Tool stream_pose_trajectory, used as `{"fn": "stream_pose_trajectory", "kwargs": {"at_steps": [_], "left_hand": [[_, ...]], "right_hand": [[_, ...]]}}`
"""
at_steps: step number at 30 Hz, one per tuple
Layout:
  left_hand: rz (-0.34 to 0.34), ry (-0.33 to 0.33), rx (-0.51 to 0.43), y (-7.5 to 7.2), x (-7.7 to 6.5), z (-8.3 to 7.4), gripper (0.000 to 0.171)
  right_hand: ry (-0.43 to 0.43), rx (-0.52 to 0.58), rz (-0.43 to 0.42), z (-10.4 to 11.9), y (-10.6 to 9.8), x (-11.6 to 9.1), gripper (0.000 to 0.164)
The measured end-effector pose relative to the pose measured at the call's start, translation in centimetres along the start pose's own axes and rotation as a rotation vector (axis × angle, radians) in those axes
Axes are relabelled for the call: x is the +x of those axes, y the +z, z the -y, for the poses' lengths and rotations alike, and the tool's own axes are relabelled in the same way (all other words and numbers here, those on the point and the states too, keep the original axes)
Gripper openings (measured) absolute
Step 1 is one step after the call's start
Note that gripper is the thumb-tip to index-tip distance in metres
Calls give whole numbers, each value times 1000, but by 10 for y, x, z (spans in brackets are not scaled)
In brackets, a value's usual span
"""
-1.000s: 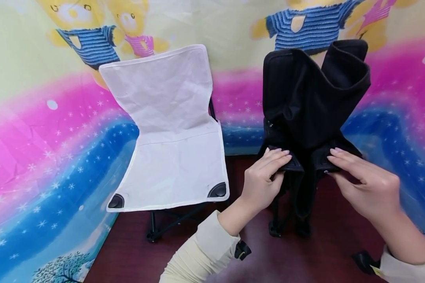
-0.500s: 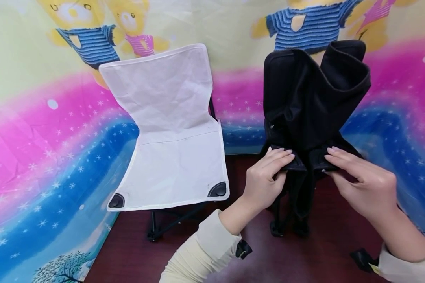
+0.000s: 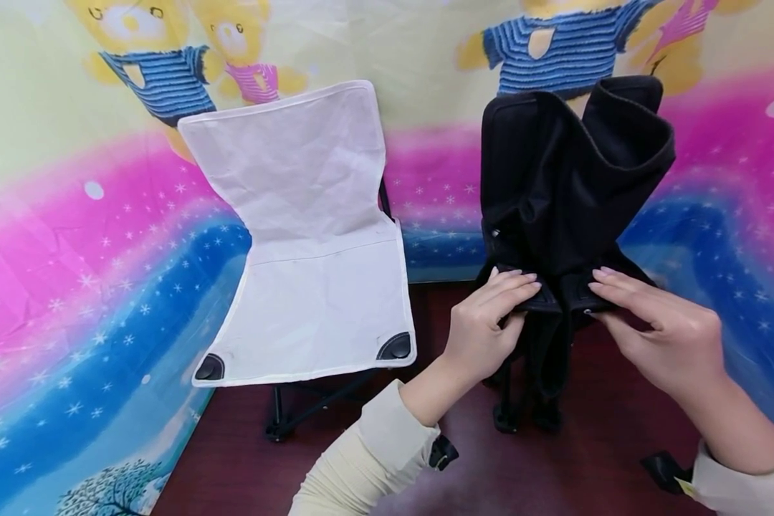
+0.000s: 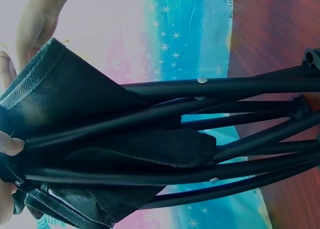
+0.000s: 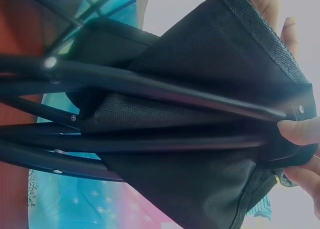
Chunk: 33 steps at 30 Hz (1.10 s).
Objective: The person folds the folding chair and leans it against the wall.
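A black folding chair [image 3: 574, 186] stands partly folded on the right, its fabric back creased and bent over. My left hand [image 3: 486, 322] grips the chair's left front seat corner, fingers on top and thumb below. On the opposite front corner, my right hand [image 3: 671, 330] pinches the fabric the same way. Between the hands the seat cloth sags down in a fold. Both wrist views show the underside: black tube legs [image 4: 120, 176] run close together and cross, joined by silver rivets, and the thumb [image 5: 300, 131] presses near the seat corner.
To the left, a white folding chair [image 3: 322, 308] stands opened out with black corner patches. Both chairs are on a dark red wooden surface [image 3: 477, 466]. A colourful cloth with printed bears [image 3: 161, 79] hangs behind and along the sides.
The two front seat corners have come slightly closer together, the left hand shifting a little right and the right hand a little left. Both keep their grip on the black chair.
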<state>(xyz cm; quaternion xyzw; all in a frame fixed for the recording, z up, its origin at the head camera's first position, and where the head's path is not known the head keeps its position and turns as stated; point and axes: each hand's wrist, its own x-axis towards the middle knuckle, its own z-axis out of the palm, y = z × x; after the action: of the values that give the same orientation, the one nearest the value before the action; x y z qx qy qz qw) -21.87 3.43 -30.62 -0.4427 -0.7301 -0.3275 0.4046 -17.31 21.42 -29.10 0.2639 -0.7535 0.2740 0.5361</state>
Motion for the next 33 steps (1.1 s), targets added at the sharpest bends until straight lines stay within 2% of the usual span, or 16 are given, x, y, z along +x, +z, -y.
{"fn": "stream_pose_trajectory", "kwargs": {"at_steps": [11, 18, 25, 33], "left_hand": [[34, 18, 6, 2, 2, 2, 23], [50, 31, 9, 3, 3, 4, 24], [36, 34, -11, 3, 3, 5, 23], [56, 53, -28, 1, 4, 8, 23]], "right_hand": [[3, 20, 36, -4, -2, -1, 50], [-8, -14, 92, -10, -4, -4, 51], [-8, 22, 58, -9, -3, -2, 50], [9, -14, 92, -9, -3, -2, 53]]}}
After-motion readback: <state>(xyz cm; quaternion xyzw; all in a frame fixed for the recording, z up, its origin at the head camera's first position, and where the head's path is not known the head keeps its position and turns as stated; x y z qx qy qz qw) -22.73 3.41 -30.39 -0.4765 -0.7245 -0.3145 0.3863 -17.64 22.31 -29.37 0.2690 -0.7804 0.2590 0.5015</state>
